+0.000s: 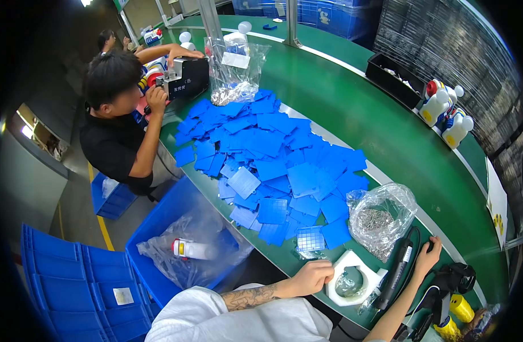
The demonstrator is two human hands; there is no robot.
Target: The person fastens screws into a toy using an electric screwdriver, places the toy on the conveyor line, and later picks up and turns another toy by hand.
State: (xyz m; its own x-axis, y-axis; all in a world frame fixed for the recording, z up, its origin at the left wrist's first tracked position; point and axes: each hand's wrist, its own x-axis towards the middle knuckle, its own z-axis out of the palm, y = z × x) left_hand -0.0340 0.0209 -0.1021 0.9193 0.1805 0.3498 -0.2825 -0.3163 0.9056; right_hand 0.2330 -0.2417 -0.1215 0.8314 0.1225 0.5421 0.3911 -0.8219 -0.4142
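Note:
My left hand (311, 279) is curled at the left edge of a white block-like fixture (332, 292) with a large round opening, its fingertips against the rim. Some clear plastic film shows inside the opening. My right hand (428, 257) is closed, with a small dark thing at its fingertips that I cannot make out. Between the hands lies a black pen-shaped electric screwdriver (393, 280), its black cable (416, 245) looping beside my right hand. Just beyond, a clear bag of small metal screws (375, 225) sits open on the green bench.
Many flat blue plastic panels (273, 137) are heaped across the green bench (352, 102). A co-worker (116, 108) handles a black machine (190, 80) at far left. A blue crate (153, 228) holds a white bottle-shaped piece (193, 249). White toy-like units (438, 105) stand far right.

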